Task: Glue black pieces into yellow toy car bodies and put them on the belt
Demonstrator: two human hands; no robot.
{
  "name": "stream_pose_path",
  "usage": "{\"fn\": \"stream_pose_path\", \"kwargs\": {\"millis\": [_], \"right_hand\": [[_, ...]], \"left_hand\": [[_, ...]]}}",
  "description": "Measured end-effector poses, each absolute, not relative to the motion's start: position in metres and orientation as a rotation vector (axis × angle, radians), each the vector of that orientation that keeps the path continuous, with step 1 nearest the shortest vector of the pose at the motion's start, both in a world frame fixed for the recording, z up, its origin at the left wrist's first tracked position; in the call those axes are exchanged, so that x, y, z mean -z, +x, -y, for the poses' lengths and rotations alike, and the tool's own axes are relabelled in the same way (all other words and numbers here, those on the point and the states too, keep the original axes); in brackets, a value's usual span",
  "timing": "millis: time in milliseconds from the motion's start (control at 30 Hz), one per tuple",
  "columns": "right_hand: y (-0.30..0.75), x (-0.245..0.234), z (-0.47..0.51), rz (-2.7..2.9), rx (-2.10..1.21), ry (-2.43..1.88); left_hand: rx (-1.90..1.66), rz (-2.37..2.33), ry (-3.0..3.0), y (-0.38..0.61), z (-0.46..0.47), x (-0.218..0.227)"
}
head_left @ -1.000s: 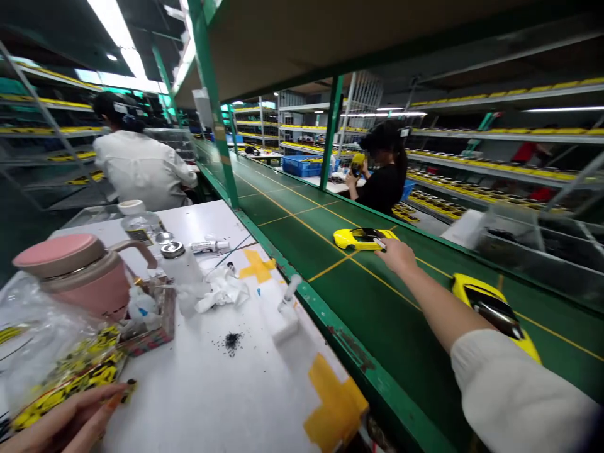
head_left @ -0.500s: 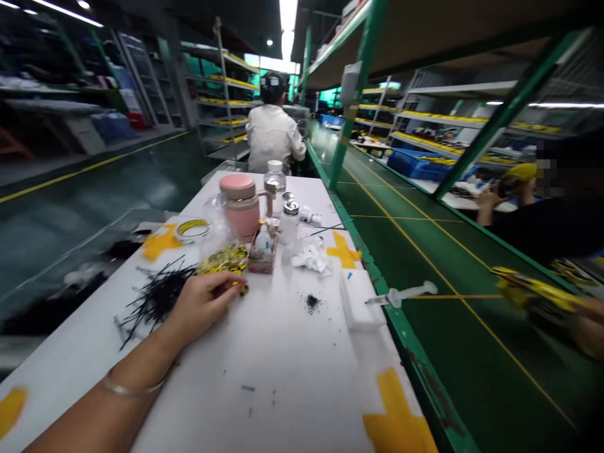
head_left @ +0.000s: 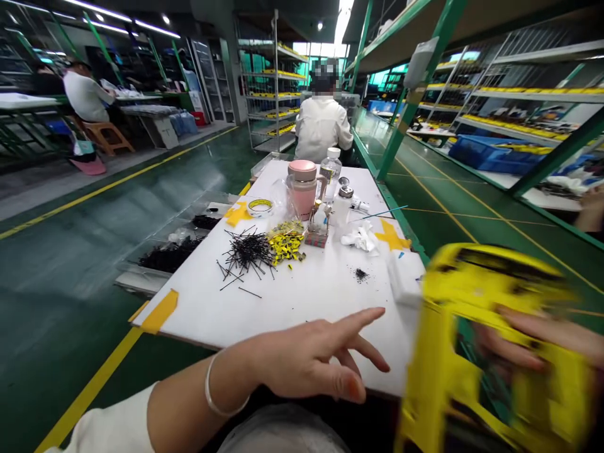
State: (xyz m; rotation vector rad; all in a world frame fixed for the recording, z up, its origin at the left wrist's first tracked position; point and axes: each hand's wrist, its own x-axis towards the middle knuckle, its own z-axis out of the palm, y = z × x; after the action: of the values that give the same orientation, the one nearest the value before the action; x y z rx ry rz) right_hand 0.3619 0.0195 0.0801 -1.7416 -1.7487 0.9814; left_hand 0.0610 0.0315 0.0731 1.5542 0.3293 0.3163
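Observation:
My right hand (head_left: 533, 340) is shut on a yellow model car (head_left: 476, 283), held close to me and blurred by motion, with its fingers across the dark window opening. My left hand (head_left: 311, 358) hangs open at the white table's (head_left: 321, 302) front edge, fingers apart, holding nothing. Nearest to it, farther up the table, lie a tangled pile of thin black wires (head_left: 248, 251) and a heap of small yellow-and-black pieces (head_left: 285, 246). A white sponge block (head_left: 403, 277) sits at the table's right edge.
A pink mug (head_left: 302, 189), bottles, a tape roll (head_left: 260, 207) and crumpled tissue (head_left: 361, 238) stand on the table. A green conveyor belt (head_left: 448, 214) runs along its right side, and a clear tray of black wires (head_left: 170, 257) sits left. A co-worker (head_left: 323, 126) sits beyond.
The view has swung left. My right hand has brought the yellow car off the belt and close to me. My left hand has moved from the wires toward the table's front edge.

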Motion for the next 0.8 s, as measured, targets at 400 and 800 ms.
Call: {"fn": "stream_pose_path", "kwargs": {"millis": [400, 800], "right_hand": [[0.267, -0.086, -0.049, 0.722, -1.608, -1.291], [0.26, -0.071, -0.057, 1.788, -1.505, -1.421]], "left_hand": [[-0.899, -0.811, 1.158, 0.045, 0.001, -0.028], [-0.487, -0.222, 0.298, 0.09, 0.021, 0.053]]}}
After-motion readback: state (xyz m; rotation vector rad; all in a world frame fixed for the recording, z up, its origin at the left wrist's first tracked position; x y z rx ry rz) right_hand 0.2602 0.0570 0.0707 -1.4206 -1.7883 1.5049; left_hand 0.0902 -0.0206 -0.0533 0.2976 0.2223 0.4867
